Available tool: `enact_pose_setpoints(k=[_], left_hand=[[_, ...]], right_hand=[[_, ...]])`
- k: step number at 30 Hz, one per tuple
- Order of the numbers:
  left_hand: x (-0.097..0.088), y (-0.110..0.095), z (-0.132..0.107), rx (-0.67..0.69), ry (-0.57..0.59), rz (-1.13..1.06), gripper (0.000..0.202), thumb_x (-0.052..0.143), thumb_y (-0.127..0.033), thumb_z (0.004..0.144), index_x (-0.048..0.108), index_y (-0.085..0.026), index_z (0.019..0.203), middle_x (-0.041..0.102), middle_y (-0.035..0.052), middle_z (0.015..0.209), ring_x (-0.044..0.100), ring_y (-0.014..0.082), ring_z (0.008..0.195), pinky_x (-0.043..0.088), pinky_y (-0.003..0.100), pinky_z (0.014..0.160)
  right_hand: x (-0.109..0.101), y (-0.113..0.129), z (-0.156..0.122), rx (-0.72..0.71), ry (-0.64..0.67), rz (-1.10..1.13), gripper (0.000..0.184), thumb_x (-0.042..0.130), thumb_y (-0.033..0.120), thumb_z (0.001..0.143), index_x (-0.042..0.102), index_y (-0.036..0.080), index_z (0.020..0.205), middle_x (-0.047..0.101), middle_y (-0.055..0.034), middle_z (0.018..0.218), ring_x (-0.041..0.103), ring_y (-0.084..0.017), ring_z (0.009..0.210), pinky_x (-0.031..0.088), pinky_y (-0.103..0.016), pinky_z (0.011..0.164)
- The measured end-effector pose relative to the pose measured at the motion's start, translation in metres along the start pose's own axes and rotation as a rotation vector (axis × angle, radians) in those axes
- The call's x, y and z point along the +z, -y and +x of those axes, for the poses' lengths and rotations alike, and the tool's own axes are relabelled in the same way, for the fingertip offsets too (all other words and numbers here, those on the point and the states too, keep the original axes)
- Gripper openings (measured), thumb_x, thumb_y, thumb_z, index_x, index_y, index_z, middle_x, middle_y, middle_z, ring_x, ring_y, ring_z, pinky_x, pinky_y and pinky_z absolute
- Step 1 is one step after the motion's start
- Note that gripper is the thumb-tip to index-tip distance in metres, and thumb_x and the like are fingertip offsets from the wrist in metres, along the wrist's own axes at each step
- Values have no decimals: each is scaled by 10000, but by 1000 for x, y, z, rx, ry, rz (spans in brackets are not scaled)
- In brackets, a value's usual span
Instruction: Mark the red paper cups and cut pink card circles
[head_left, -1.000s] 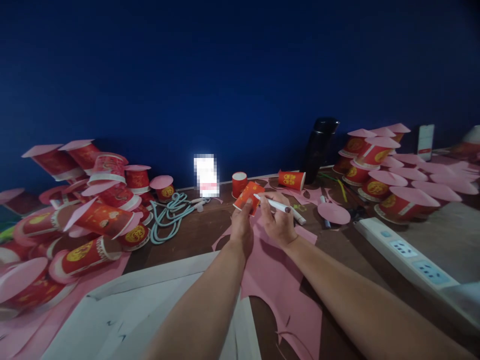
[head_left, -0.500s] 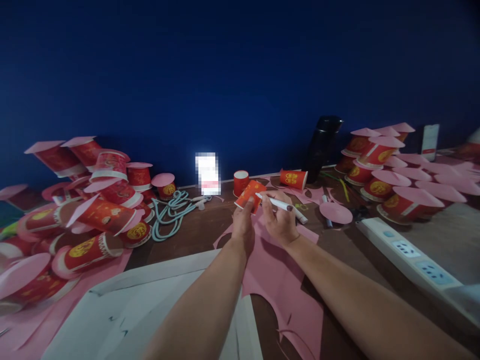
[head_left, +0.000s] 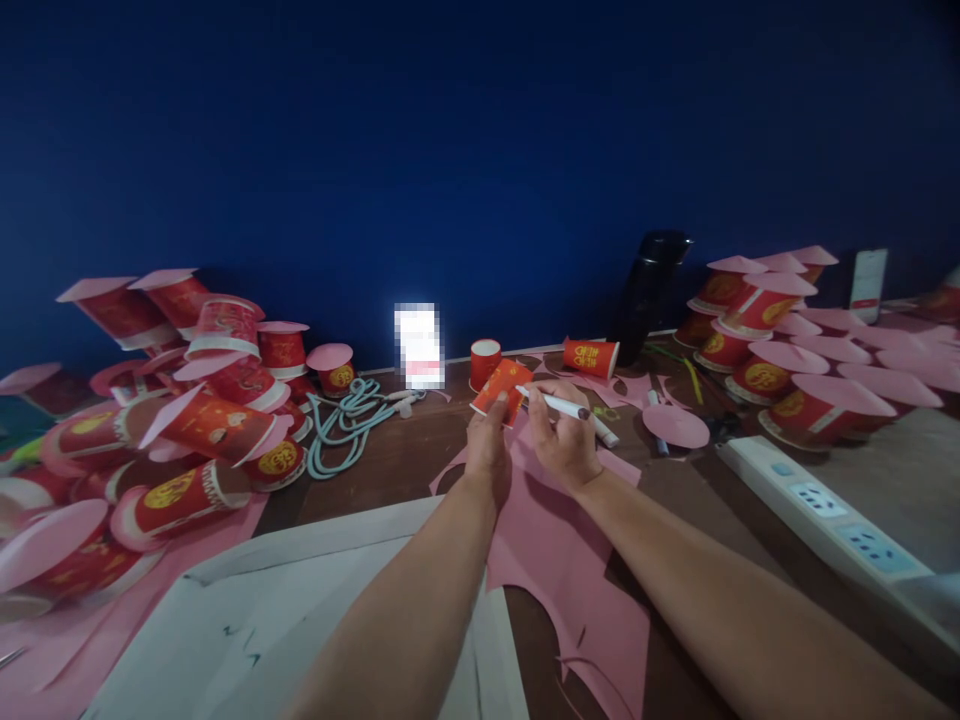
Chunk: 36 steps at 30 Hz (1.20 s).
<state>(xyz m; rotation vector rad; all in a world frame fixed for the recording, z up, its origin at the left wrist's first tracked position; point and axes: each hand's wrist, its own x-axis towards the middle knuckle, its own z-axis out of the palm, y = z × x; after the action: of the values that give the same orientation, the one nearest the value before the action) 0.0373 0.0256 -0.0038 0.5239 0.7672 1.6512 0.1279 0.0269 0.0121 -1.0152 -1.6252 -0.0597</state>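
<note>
My left hand (head_left: 489, 440) is closed around a red paper cup (head_left: 501, 385) with gold print, tilted on its side above the table. Between the fingers of my right hand (head_left: 562, 435) is a white marker (head_left: 559, 403), its tip end at the cup's right side; I cannot tell whether it touches. Just behind stands another red cup (head_left: 485, 366), its white end up. Under both hands lies a cut pink paper sheet (head_left: 551, 530). A second white marker (head_left: 604, 433) rests on the table beside my right hand.
Red cups with pink discs (head_left: 217, 420) are heaped at the left, more (head_left: 765, 375) at the right. A light-blue cable (head_left: 349, 430), lit phone (head_left: 420, 345), lying cup (head_left: 591, 357), black bottle (head_left: 651, 295), pink disc (head_left: 675, 426), power strip (head_left: 832, 520) and white board (head_left: 300, 620) surround the hands.
The whole view has shifted slightly. My hands keep the same grip on the cup and marker, and the marker's tip sits a little differently against the cup's side.
</note>
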Motion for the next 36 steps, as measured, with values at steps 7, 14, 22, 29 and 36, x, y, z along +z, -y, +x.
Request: enact_pose_setpoints(k=[7,14,22,29,36], left_hand=[[2,-3,3,-103,28,-168,292,660,-325,746,662,-180,999,680,77,1059,593,208,1088,399,351,997],[0,-9,10,-201,-18,-303,298,651,-352,759,672,-206,1017,683,56,1103,629,182,1000,492,293,849],[1,-12,2,-234,132,-343,432,608,-497,787,664,-192,1089,637,80,1220,604,210,1089,493,302,883],[7,-7,-4,-201,254,-297,308,639,-379,788,676,-204,1038,673,68,1135,611,204,1061,467,323,927],[11,2,-13,-292,340,-86,339,731,-188,681,665,-180,1013,699,62,1028,653,176,940,458,319,924]], right_hand=[[-1,1,-1,47,-25,136,178,474,281,917,616,233,1015,671,-73,963,635,-210,872,498,-411,818],[12,-29,2,391,-137,335,328,513,415,892,567,215,1146,671,-81,1014,655,-199,882,531,-402,816],[19,-20,1,766,156,717,504,687,475,741,544,202,1140,689,-72,1067,671,-213,959,558,-367,818],[17,-13,3,794,109,770,515,724,437,704,542,172,1106,698,-78,1022,667,-216,935,538,-371,844],[22,-30,0,840,22,841,516,678,466,739,523,209,1159,697,-32,952,671,-182,803,539,-321,755]])
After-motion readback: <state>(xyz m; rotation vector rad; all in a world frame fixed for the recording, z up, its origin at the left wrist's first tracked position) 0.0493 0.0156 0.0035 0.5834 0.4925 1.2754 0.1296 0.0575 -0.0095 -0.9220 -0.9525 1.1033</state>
